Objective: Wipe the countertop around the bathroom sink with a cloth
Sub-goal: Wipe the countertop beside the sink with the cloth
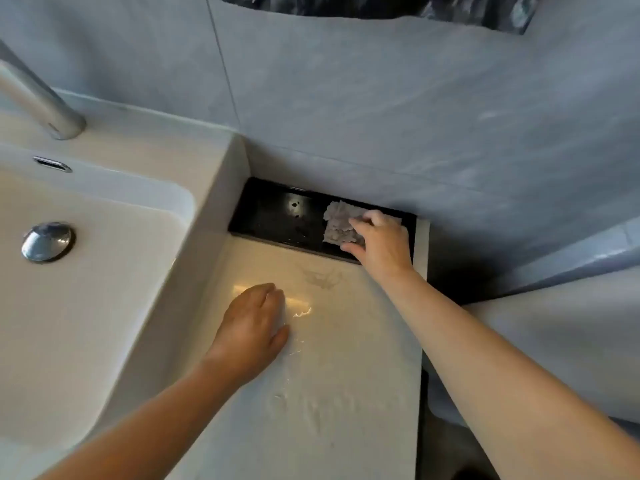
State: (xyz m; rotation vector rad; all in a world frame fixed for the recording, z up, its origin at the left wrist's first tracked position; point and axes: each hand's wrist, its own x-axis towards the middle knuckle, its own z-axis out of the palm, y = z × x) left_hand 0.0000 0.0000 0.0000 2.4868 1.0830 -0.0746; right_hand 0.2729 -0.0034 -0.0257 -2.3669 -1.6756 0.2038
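cloth: crumpled pale wad on the black tray at the back of the table, toward the tray's right end.
right hand: fingers curled over the cloth, gripping it and pressing it down onto the tray.
left hand: flat, palm down on the table beside the sink, holding nothing; well apart from the cloth, nearer the body.
tray axis: long side parallel to the wall, left to right; pale spots on the left half, droplets or glare, cannot tell.
next move, as a judgement: probably a leftward sweep along that axis, by the right hand alone.
wet streaks: on the table in front of the tray, likely awaiting a pass.
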